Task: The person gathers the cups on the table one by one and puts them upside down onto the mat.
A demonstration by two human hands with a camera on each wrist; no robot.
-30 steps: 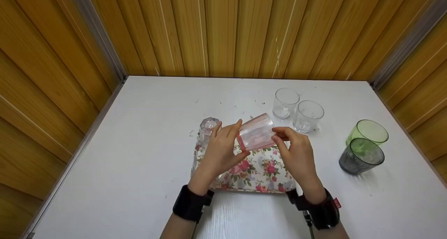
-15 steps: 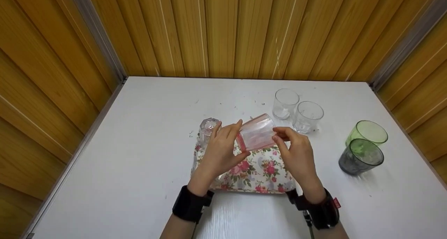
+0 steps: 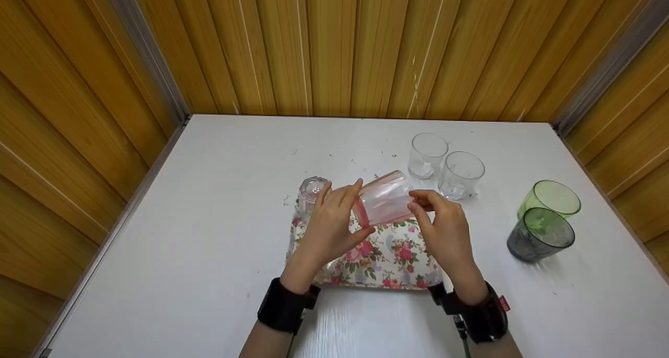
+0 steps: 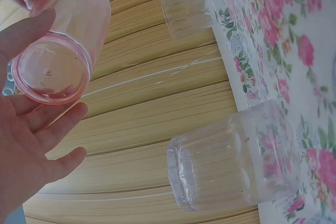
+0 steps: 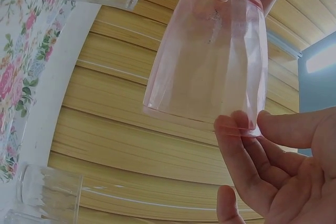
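Note:
A clear pink tumbler [image 3: 387, 200] is held tilted in the air over the floral tray [image 3: 387, 280]. My left hand [image 3: 332, 219] grips its base between thumb and fingers. At the rim, my right hand [image 3: 444, 227] pinches the edge between thumb and fingertips. The right wrist view shows the tumbler's faceted wall [image 5: 210, 66], with thumb and fingers on both ends. Its round base [image 4: 50, 72] faces the left wrist camera. A clear faceted glass [image 4: 226, 163] stands upside down at the tray's back left, partly hidden behind my left hand in the head view.
Two clear glasses [image 3: 428, 157] [image 3: 462, 176] stand upright behind the tray, to its right. Farther right are a green glass [image 3: 556, 197] and a dark grey one [image 3: 538, 238], close together. Wood-patterned panels [image 3: 334, 49] border the white table [image 3: 209, 217] at back and sides.

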